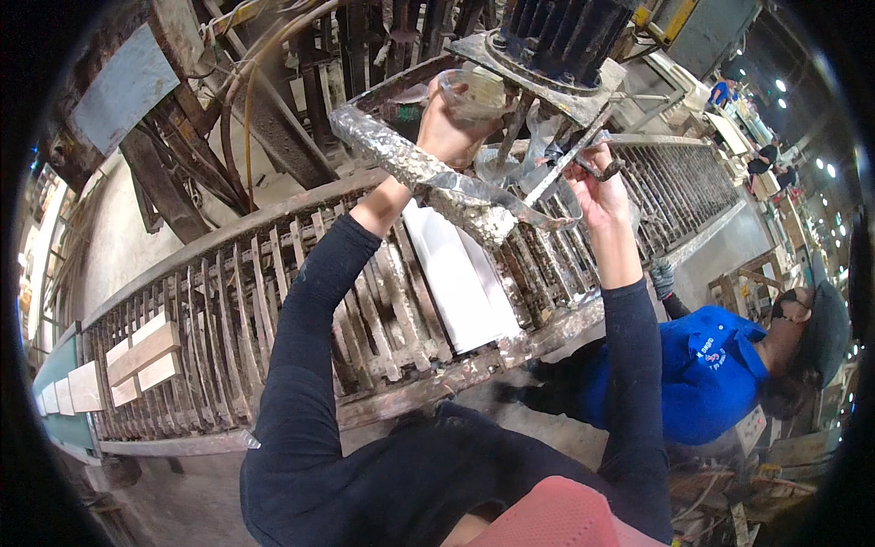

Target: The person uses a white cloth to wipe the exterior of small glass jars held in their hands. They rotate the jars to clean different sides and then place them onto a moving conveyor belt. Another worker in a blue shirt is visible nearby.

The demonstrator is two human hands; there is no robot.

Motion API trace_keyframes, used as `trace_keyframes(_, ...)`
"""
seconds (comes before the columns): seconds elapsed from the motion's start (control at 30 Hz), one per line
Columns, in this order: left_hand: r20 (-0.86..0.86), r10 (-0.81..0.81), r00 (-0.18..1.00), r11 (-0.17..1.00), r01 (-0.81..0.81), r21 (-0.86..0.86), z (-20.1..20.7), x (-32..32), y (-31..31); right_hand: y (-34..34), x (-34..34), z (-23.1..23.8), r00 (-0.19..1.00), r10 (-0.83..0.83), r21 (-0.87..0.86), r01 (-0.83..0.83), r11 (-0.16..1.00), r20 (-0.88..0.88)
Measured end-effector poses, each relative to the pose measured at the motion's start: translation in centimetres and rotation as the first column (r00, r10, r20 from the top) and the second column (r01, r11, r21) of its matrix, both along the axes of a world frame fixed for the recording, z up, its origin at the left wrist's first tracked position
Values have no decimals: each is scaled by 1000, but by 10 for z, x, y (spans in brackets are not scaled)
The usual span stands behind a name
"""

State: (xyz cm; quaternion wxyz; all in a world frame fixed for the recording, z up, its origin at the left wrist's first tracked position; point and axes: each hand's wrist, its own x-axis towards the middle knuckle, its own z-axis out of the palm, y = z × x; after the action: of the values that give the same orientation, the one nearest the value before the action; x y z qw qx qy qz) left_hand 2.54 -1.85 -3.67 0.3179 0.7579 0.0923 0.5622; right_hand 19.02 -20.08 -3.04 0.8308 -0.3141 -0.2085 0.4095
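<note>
**Left hand (pixel 456 132) and right hand (pixel 597 191) raised at a crusted metal frame (pixel 375 141)**

Nearest, at the lower edge, is a pinkish-red cap brim (pixel 556 520). From beside it the two forearms reach up in dark sleeves (pixel 314 314), bare from below the elbows to the hands.

Beyond lies a slatted roller conveyor (pixel 214 314), running slantwise. A white flat piece (pixel 465 292) rests on it, between the forearms; pale wooden pieces (pixel 146 356) lie toward its left end.

Above the conveyor is the frame, its near bar caked with pale, lumpy matter and covering part of the left wrist. Past that bar, the left hand's grip is clasped on a translucent piece (pixel 478 96), which sits within the frame. At the frame's right side, the right hand's fingers curl beside a dark rod (pixel 606 171); whether that grip is tight on it, I cannot tell. Clear film (pixel 540 146) hangs between the hands.

Just behind stands a dark, ribbed motor-like housing (pixel 556 41) on a plate. To the right is a co-worker in a blue shirt (pixel 697 365), one hand gloved. Far off at upper right, more people (pixel 764 159) are near stacked boards.
</note>
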Motion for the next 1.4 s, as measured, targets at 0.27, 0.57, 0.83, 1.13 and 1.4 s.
trace_keyframes(0.27,24,51,998,998,-52,37,0,0,3,2,-6,4,998,-56,-10,56,998,-2)
trace_keyframes(0.57,39,12,999,1000,-12,-7,-11,5,13,6,-14,9,996,-61,-16,60,998,-71)
trace_keyframes(0.83,-7,-53,999,994,52,-91,-17,12,17,3,-17,11,990,-74,2,75,997,-121)
trace_keyframes(1.13,-5,-96,995,984,94,-152,-14,17,6,-6,-11,9,991,-71,36,76,996,-113)
trace_keyframes(1.4,-48,-87,995,990,81,-117,-2,14,-11,7,-11,-1,994,-111,38,110,993,22)
